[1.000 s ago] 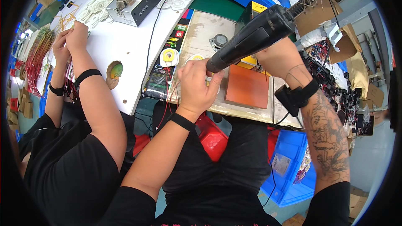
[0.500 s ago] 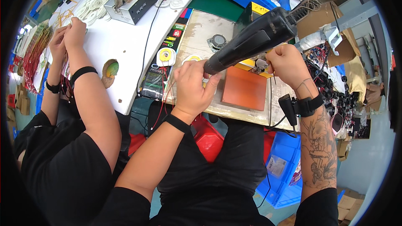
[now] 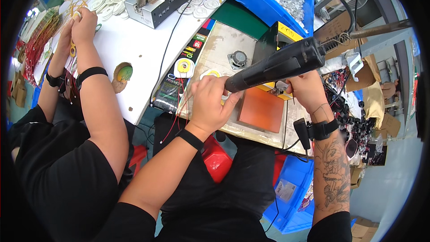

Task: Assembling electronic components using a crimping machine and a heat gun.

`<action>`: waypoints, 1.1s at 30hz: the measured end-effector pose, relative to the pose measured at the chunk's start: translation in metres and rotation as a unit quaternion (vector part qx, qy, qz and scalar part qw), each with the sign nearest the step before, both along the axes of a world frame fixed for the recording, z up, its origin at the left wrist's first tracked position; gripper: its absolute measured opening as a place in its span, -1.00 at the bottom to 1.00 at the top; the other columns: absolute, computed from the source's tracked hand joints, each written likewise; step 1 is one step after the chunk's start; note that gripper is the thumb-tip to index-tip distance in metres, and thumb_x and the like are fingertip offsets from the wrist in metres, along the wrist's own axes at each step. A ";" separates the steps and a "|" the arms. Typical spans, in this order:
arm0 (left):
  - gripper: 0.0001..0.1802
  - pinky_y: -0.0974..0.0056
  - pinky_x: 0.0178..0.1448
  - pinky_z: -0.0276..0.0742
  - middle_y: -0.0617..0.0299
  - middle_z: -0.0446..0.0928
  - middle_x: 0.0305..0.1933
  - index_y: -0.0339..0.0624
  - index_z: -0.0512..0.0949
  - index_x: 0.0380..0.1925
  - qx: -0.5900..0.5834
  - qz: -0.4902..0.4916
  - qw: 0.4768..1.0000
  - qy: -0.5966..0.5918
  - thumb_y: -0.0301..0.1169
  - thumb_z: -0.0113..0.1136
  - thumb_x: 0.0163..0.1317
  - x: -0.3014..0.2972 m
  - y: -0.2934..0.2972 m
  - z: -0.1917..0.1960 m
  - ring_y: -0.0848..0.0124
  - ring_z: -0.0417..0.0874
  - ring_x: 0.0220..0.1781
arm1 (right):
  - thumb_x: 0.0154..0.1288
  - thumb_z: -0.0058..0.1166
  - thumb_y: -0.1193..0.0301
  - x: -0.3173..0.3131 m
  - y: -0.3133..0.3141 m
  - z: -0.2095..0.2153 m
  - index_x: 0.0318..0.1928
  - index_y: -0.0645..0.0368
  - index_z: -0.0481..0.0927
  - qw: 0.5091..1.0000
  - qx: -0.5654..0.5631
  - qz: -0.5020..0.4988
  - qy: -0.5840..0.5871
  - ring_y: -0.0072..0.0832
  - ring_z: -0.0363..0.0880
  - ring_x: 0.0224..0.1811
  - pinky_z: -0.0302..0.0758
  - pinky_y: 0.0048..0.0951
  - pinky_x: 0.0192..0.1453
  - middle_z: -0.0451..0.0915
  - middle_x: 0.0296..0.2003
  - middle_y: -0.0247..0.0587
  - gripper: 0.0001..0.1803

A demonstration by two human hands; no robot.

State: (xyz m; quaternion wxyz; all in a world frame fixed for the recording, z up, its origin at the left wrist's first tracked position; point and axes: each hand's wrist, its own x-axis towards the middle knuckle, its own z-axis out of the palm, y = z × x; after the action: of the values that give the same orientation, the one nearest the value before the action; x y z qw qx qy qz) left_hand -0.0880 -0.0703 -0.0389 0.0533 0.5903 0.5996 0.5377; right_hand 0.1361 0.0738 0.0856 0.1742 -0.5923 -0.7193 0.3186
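My left hand (image 3: 210,103) is on the worn board at the table's near side, fingers curled over a white disc with a yellow ring (image 3: 210,73) and thumb stretched to the right. Part of the fingers is hidden by a black stick-shaped power tool (image 3: 277,65) hanging from a coil spring. My right hand (image 3: 307,90) is closed beside a small metal piece (image 3: 281,87) at a yellow-edged box (image 3: 286,31); what its fingers hold is hidden. A second white disc with a yellow centre (image 3: 184,66) and red wires lies left of my left hand. An orange-brown block (image 3: 260,110) sits between my hands.
A round speaker (image 3: 238,59) lies on the board. Behind it stands a blue bin (image 3: 268,6) of silvery parts. A grey machine (image 3: 156,6) and white discs (image 3: 112,0) are on the white table. At left, a co-worker's hands (image 3: 80,29) work near bundled red wires (image 3: 42,49).
The view has shifted, so most table items sit farther right and lower. My right hand is now partly behind the black tool. My left hand keeps its place on the disc.
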 end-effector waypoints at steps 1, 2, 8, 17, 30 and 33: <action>-0.66 0.05 0.12 0.30 0.22 0.62 -0.20 -0.18 0.64 -0.02 -0.001 -0.001 1.000 0.001 -0.18 0.41 0.39 -0.001 -0.001 -0.001 0.15 0.58 -0.08 | 0.40 0.13 0.35 -0.001 -0.001 -0.001 -0.42 0.33 0.73 1.000 0.005 0.000 -0.006 -0.56 0.63 -0.54 0.55 -0.40 -0.36 0.70 -0.58 -0.25 -0.68; -0.66 0.05 0.12 0.30 0.22 0.62 -0.20 -0.18 0.64 -0.02 -0.001 0.001 1.000 -0.001 -0.18 0.41 0.39 -0.001 0.000 -0.001 0.15 0.58 -0.08 | 0.40 0.13 0.34 -0.004 -0.004 0.004 -0.40 0.34 0.74 1.000 -0.003 -0.006 -0.021 -0.57 0.65 -0.53 0.56 -0.40 -0.35 0.70 -0.58 -0.25 -0.68; -0.63 0.06 0.11 0.30 0.24 0.63 -0.21 -0.17 0.64 -0.01 0.014 -0.001 1.000 -0.008 -0.15 0.43 0.38 -0.001 0.001 0.000 0.17 0.58 -0.10 | 0.39 0.14 0.33 -0.002 -0.001 -0.004 -0.37 0.35 0.76 0.999 0.019 -0.025 -0.008 -0.51 0.71 -0.51 0.62 -0.35 -0.32 0.73 -0.56 -0.19 -0.67; -0.62 0.06 0.11 0.29 0.28 0.61 -0.24 -0.17 0.64 0.00 -0.001 -0.002 1.000 -0.007 -0.14 0.43 0.38 0.000 0.000 -0.001 0.19 0.58 -0.10 | 0.41 0.13 0.25 -0.024 -0.012 -0.023 -0.44 0.32 0.74 0.961 0.222 0.048 -0.160 -0.12 0.79 -0.47 0.70 -0.16 -0.24 0.74 -0.51 0.09 -0.61; -0.61 0.04 0.12 0.29 0.22 0.61 -0.22 -0.18 0.64 -0.01 0.000 -0.003 1.000 -0.012 -0.12 0.42 0.39 -0.002 -0.002 -0.001 0.15 0.57 -0.09 | 0.50 0.14 0.35 -0.012 -0.018 0.016 -0.28 0.33 0.72 0.997 -0.049 -0.052 0.037 -0.61 0.55 -0.57 0.48 -0.52 -0.48 0.67 -0.49 -0.29 -0.72; -0.60 0.05 0.12 0.29 0.22 0.61 -0.22 -0.18 0.64 -0.01 0.005 0.003 1.000 -0.006 -0.11 0.42 0.39 -0.002 -0.001 -0.002 0.15 0.57 -0.10 | 0.50 0.15 0.33 -0.003 -0.012 0.021 -0.32 0.31 0.71 0.997 -0.065 -0.039 -0.002 -0.65 0.49 -0.58 0.45 -0.52 -0.51 0.61 -0.50 -0.36 -0.70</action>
State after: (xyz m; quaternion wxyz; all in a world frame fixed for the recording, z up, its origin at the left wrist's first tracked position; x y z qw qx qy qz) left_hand -0.0895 -0.0714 -0.0405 0.0526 0.5856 0.5983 0.5444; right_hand 0.1332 0.0618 0.1064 0.1466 -0.6305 -0.6739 0.3562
